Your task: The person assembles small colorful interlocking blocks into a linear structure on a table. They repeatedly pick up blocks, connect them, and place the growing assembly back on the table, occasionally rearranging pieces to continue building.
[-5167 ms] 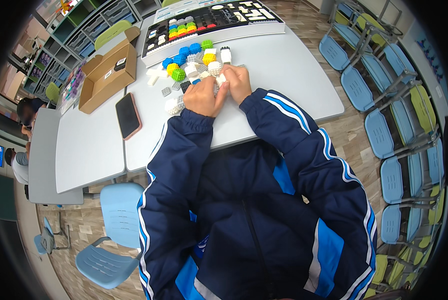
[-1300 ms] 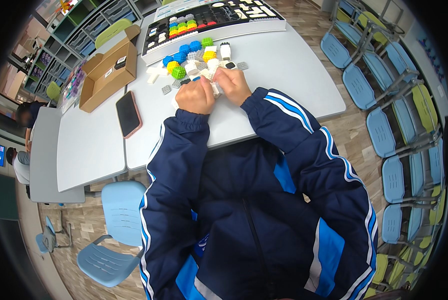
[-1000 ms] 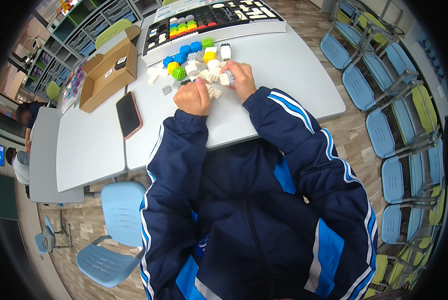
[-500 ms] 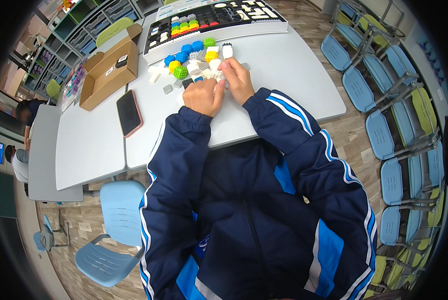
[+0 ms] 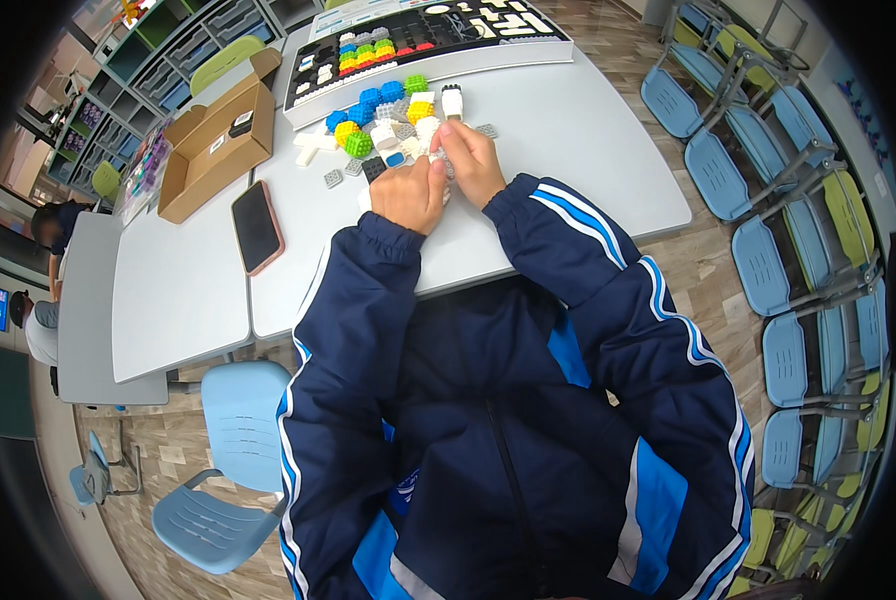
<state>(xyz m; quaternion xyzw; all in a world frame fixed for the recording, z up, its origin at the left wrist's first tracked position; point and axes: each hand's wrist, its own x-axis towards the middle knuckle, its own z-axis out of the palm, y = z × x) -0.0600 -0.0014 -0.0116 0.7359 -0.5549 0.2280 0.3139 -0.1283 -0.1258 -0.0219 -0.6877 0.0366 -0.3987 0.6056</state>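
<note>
My left hand (image 5: 408, 195) and my right hand (image 5: 470, 162) meet above the white table (image 5: 338, 215), fingertips almost touching. Both are closed, pinching white studded building blocks (image 5: 440, 152) that are partly hidden behind the fingers. Just beyond lies a loose heap of studded blocks, among them blue (image 5: 370, 97), green (image 5: 358, 145) and yellow (image 5: 421, 111) ones. A white block with a dark top (image 5: 452, 101) stands beyond my right hand. Close to my left hand are a dark grey piece (image 5: 373, 168) and small light grey plates (image 5: 333, 179).
A sorting tray (image 5: 438, 75) of parts spans the far side of the table. To the left are an open cardboard box (image 5: 218, 150) and a phone (image 5: 258, 228). A blue chair (image 5: 243, 425) stands at lower left; stacked chairs (image 5: 758, 265) line the right.
My left hand has tilted slightly, and more of a white and blue block shows beyond it. My right fingers have shifted a little nearer the left ones.
</note>
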